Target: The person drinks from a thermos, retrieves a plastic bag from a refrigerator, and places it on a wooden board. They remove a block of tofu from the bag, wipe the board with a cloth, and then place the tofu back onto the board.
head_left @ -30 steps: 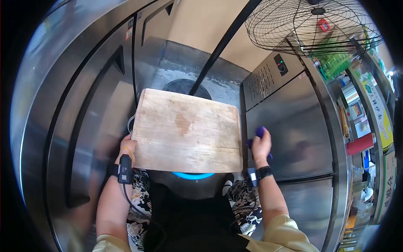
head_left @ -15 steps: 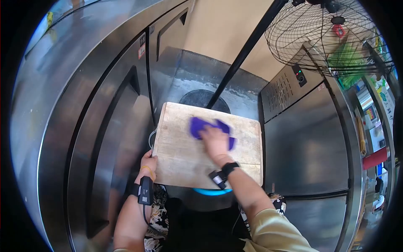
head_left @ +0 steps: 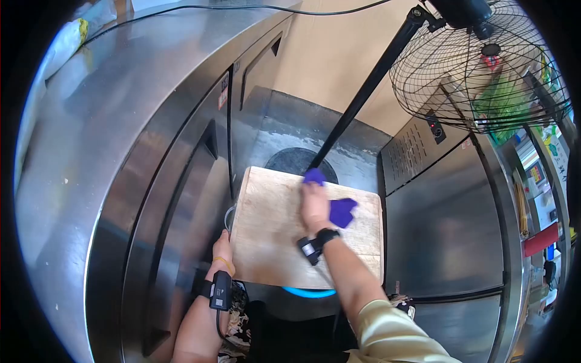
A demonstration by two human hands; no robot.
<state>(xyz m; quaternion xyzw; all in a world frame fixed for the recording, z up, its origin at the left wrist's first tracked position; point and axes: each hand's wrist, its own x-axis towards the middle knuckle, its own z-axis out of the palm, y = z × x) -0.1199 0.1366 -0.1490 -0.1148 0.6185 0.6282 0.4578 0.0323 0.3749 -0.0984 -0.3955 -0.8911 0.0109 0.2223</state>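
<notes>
A wooden cutting board (head_left: 272,242) lies tilted in front of my body, with a metal loop handle (head_left: 229,218) on its left side. My left hand (head_left: 223,249) grips the board's left edge near the lower corner; its fingertips are hidden. On the board's upper middle, my right hand (head_left: 315,207) presses a bunched purple cloth (head_left: 343,212) against the wood. Parts of the cloth stick out beyond the fingers and to the right of the hand. Under the board's near edge shows the rim of a blue basin (head_left: 308,293).
Steel cabinets flank me, a left one (head_left: 181,199) with handles and a right one (head_left: 445,224) with a vented panel. A black stand fan (head_left: 484,66) rises at the upper right, its round base (head_left: 287,160) on the floor beyond the board. A cable (head_left: 242,7) crosses the top.
My right hand has wiped the cloth slightly to the right and down across the board, and the cloth's shape has shifted. My left hand keeps its hold. The view has tilted.
</notes>
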